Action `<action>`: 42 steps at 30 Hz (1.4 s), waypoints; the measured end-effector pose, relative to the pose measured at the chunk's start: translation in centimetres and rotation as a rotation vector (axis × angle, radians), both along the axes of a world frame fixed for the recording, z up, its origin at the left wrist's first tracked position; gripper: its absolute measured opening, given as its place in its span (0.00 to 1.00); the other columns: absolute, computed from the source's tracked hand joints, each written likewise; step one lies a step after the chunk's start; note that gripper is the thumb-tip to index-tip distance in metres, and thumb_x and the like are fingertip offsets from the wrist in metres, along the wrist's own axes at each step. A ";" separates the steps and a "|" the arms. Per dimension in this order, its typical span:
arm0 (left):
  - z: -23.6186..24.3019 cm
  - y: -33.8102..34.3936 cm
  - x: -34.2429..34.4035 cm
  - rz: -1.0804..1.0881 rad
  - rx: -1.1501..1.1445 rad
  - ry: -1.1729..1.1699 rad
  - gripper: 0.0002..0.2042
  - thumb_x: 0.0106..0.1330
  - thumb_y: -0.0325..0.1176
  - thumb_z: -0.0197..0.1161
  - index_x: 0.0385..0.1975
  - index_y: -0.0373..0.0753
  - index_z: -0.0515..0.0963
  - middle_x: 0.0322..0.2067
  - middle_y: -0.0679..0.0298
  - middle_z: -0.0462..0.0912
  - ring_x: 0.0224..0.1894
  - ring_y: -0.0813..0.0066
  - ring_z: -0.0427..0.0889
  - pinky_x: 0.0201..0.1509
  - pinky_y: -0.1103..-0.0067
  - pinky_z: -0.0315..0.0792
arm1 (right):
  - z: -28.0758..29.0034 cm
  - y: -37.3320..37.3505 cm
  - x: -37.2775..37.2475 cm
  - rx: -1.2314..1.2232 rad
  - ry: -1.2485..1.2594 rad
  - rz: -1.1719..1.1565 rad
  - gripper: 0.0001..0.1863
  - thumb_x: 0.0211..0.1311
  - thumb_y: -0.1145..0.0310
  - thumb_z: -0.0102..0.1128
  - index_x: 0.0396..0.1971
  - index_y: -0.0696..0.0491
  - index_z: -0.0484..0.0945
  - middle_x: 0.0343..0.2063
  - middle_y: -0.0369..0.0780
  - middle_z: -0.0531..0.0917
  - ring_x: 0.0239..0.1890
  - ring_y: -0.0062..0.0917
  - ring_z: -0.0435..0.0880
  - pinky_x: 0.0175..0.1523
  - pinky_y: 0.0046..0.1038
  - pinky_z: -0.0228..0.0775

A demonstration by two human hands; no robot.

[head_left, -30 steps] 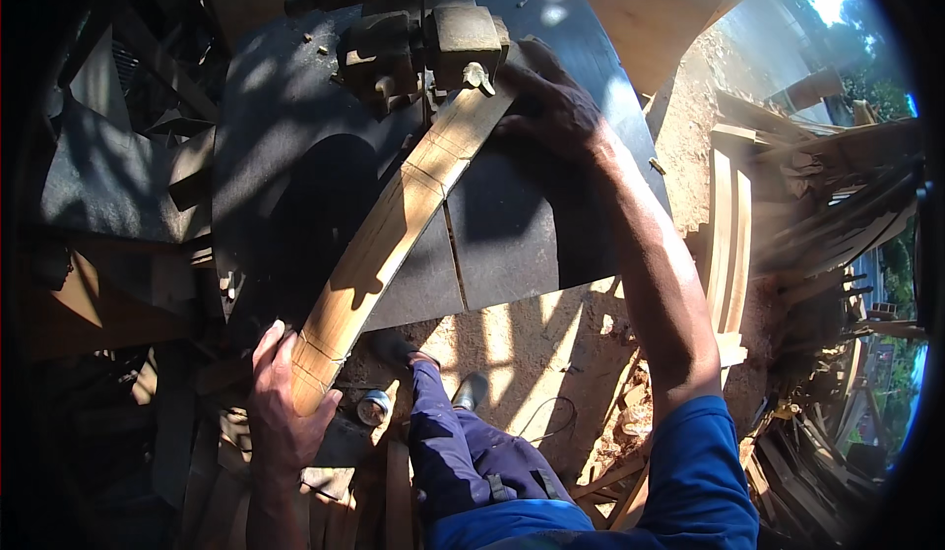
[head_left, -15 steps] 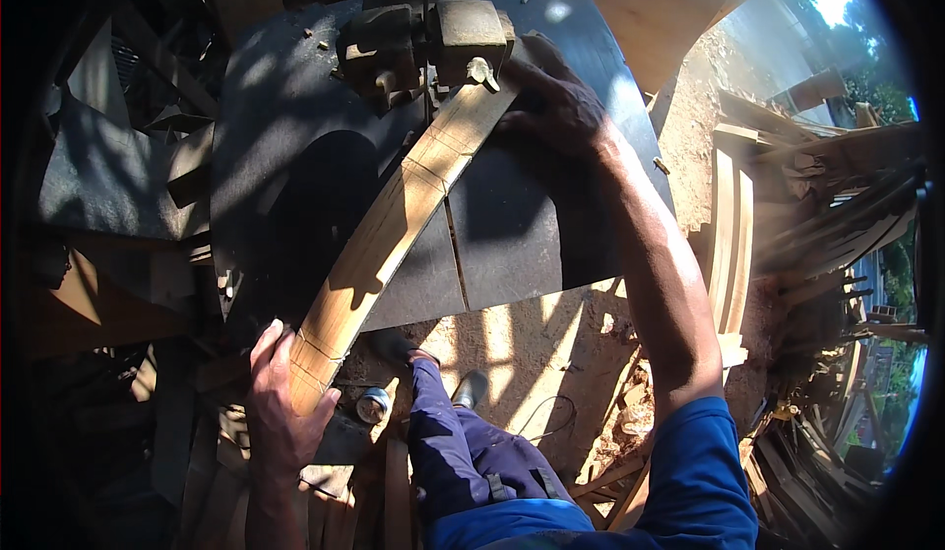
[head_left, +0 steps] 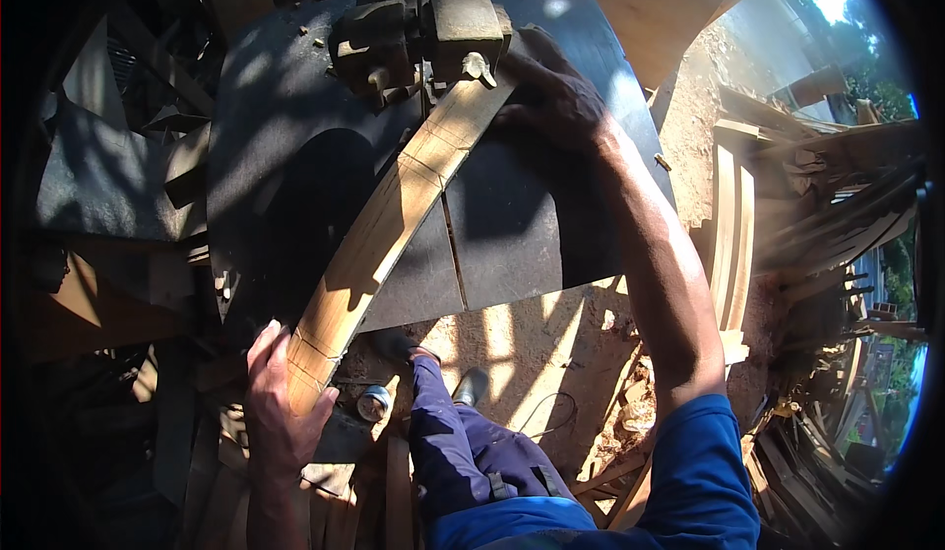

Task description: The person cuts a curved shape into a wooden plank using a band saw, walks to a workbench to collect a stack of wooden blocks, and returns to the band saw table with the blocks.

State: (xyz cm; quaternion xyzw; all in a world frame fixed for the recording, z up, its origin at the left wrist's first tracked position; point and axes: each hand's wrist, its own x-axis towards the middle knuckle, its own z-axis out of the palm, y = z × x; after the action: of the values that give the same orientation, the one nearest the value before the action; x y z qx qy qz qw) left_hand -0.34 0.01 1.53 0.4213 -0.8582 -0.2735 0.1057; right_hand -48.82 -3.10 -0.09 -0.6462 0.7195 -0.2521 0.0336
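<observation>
Dappled sunlight falls on an outdoor-looking work area strewn with wood; landmark for all positions: the dark machine table [head_left: 504,250], a thin slot [head_left: 454,255] running in from its near edge. On the table's far part sit two blocky machine parts, a left block [head_left: 372,43] and a right block [head_left: 466,33], a thin upright strip between them. Board [head_left: 369,235]: pale, slightly curved, several dark lines drawn across it; lies slantwise over the table, far end by the right block, near end overhanging the table's near edge toward the left. Left hand [head_left: 281,407]: off the table's near edge, grasping the board's overhanging end, fingers along the left side, thumb on the right. Right hand [head_left: 561,102]: over the table's far part, at the board's far end beside the right block; fingers bent and in deep shadow, so cannot tell whether they grip or merely press. Blue sleeve [head_left: 704,461] on the right arm, nearer than the table. Before the table's near edge: sandy ground [head_left: 502,338], dark trousers [head_left: 482,452], a small round tin [head_left: 374,404]. Right of the table: curved pale strips [head_left: 730,225] and a heap of offcuts [head_left: 827,461]. Left of it: a grey sheet [head_left: 103,181], partly shaded.
</observation>
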 end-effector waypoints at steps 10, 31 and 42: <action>0.1 -0.2 -0.2 0.018 0.025 -0.021 0.38 0.54 0.40 0.71 0.65 0.27 0.67 0.66 0.40 0.66 0.68 0.43 0.67 0.73 0.58 0.63 | -0.6 -0.4 -0.5 -0.053 0.053 0.021 0.44 0.50 0.43 0.77 0.69 0.32 0.72 0.75 0.52 0.57 0.72 0.51 0.67 0.75 0.42 0.63; 0.7 -0.5 -0.5 0.023 -0.005 -0.077 0.41 0.50 0.29 0.75 0.66 0.27 0.65 0.64 0.43 0.67 0.68 0.46 0.68 0.75 0.61 0.64 | -0.8 -0.7 -0.8 -0.047 0.020 0.035 0.42 0.51 0.43 0.77 0.69 0.34 0.74 0.75 0.54 0.57 0.76 0.52 0.59 0.76 0.42 0.59; 0.4 -1.1 -0.1 0.039 0.031 0.004 0.39 0.46 0.29 0.73 0.63 0.26 0.69 0.64 0.44 0.69 0.68 0.46 0.69 0.75 0.62 0.63 | -0.2 -0.6 -0.4 -0.020 -0.012 0.030 0.42 0.47 0.49 0.80 0.66 0.39 0.77 0.74 0.54 0.58 0.75 0.50 0.61 0.75 0.41 0.62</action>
State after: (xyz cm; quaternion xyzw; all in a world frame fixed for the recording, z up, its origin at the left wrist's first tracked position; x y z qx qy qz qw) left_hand -0.44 -1.05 1.97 0.4388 -0.8453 -0.2858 0.1063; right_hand -49.18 -3.70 -0.25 -0.6558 0.7069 -0.2627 0.0350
